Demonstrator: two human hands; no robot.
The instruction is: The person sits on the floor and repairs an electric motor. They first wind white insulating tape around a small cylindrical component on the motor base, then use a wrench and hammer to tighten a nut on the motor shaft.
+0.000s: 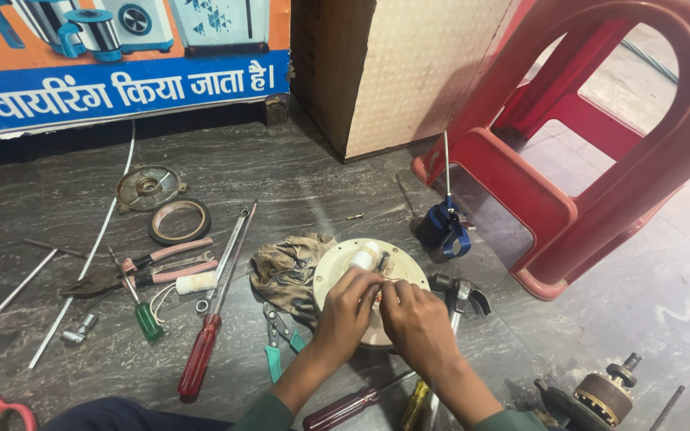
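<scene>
- Two hands meet over one item: the left hand [350, 307] and right hand [413, 315] sit side by side on a cream round motor housing [337, 267] that lies flat on the floor.
- Fingers [361, 281] of the left hand are curled and pressed together at the housing's centre, just below a white cylindrical part [365, 257]; what they pinch is too small to tell.
- Fingers of the right hand are likewise bunched, tips touching a small metal piece [382, 262] at the hub. Both hands are equally near.
- Housing: a disc, face up, with no long axis of its own; its hub points up toward the onlooker, directly ahead of the fingertips.
- Touching its left edge: a crumpled dirty rag [285, 267].
- Just beside, right: a hammer [458, 294]; beyond it a blue oil can [443, 226] with its spout upright.
- Left, near: teal-handled pliers [277, 343], a red-handled screwdriver [205, 343] with its shaft running away up-right, a green-handled screwdriver [144, 313], pink-handled pliers [157, 263].
- Farther left: a metal end cover [149, 187] and a ring [179, 221].
- Far right: a red plastic chair [592, 160]; lower right, a motor rotor [604, 395].
</scene>
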